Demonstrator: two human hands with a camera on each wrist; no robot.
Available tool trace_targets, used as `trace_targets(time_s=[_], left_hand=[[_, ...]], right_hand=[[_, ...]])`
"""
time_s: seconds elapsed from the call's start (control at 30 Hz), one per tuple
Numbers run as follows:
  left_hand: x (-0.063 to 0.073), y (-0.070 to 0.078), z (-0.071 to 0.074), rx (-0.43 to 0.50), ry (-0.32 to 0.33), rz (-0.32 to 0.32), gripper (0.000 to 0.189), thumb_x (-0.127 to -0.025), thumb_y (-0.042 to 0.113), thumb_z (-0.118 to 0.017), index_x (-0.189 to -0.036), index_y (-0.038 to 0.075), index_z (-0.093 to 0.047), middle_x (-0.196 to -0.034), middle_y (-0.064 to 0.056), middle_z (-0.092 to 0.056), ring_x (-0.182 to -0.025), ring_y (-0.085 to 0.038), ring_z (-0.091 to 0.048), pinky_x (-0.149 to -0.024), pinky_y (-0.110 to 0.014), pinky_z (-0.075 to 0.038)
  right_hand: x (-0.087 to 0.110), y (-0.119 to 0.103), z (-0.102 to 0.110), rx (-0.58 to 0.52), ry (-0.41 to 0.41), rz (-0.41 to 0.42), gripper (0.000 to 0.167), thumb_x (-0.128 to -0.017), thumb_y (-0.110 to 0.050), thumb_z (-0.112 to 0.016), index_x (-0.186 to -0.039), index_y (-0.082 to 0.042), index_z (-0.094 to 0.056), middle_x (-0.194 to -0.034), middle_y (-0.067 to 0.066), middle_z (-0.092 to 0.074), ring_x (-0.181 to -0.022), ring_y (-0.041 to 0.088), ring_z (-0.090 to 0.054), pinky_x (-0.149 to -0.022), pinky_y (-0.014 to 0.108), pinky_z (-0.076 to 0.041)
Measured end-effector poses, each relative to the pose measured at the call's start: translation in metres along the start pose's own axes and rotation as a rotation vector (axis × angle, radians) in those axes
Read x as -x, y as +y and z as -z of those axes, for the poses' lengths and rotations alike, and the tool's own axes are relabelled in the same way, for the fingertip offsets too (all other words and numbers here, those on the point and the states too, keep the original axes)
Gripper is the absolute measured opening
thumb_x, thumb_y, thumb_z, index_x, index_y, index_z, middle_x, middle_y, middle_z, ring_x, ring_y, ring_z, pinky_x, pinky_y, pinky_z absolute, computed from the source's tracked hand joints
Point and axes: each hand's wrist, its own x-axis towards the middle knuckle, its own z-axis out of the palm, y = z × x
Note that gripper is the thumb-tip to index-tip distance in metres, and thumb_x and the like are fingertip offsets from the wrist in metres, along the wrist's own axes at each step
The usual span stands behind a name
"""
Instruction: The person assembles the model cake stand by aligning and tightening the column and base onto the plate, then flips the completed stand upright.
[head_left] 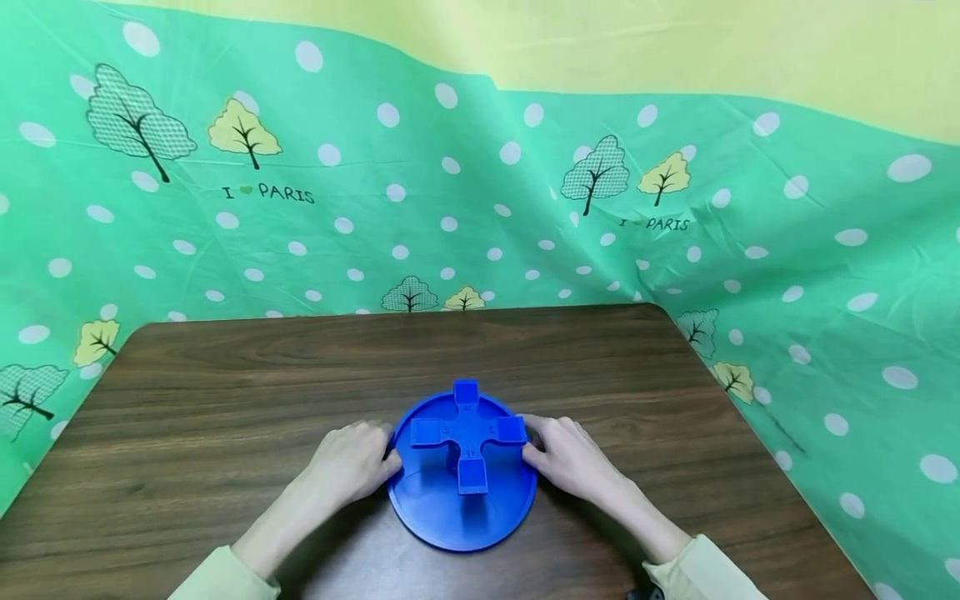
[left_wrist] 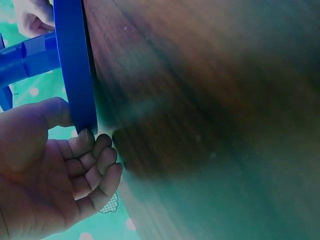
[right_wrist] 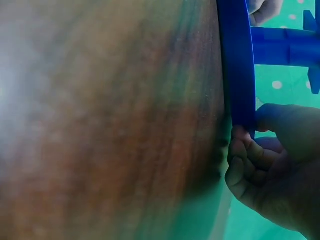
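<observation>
A round blue plastic base lies on the table, a short post rising from its middle to a cross-shaped top with a square pad on each arm. At its left rim my left hand pinches the edge, thumb on the upper side and curled fingers low on the outside. My right hand grips the opposite rim in the same manner. Both wrist views show the rim side-on, with the left hand and the right hand at its edge and the post standing out from the disc.
The brown wood-grain table extends around the base on all sides. Behind it and along the right hangs a green cloth with white dots and printed trees. A dark object shows at the right cuff.
</observation>
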Motion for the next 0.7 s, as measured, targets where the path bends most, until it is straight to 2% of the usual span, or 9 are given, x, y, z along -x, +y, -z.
trace_targets(time_s=[0.17, 0.43, 0.7], left_hand=[[-0.001, -0.002, 0.004, 0.031, 0.012, -0.007, 0.018, -0.087, 0.020, -0.067, -0.073, 0.013, -0.058, -0.074, -0.005, -0.065, -0.072, -0.027, -0.067, -0.059, -0.048, -0.053], [-0.010, -0.007, 0.012, 0.121, 0.027, -0.013, 0.021, -0.088, 0.019, -0.065, -0.071, 0.015, -0.054, -0.072, 0.000, -0.055, -0.066, -0.017, -0.049, -0.058, -0.037, -0.045], [-0.015, -0.010, 0.022, 0.133, 0.134, -0.034, 0.025, -0.083, 0.021, -0.068, -0.064, 0.019, -0.051, -0.069, 0.004, -0.051, -0.064, -0.014, -0.046, -0.054, -0.032, -0.041]], right_hand=[[-0.004, -0.003, 0.004, -0.003, 0.016, -0.012, 0.033, -0.091, -0.013, -0.064, -0.123, -0.014, -0.073, -0.055, -0.013, -0.050, -0.045, 0.002, -0.044, -0.043, 0.021, -0.032], [-0.011, -0.006, 0.015, -0.028, 0.049, -0.018, 0.033, -0.094, -0.017, -0.068, -0.125, -0.007, -0.072, -0.059, -0.010, -0.054, -0.048, 0.004, -0.048, -0.044, 0.021, -0.037], [-0.016, -0.005, 0.028, -0.025, 0.092, 0.031, 0.028, -0.092, -0.013, -0.070, -0.119, -0.006, -0.073, -0.060, -0.009, -0.053, -0.050, 0.004, -0.046, -0.045, 0.021, -0.037]])
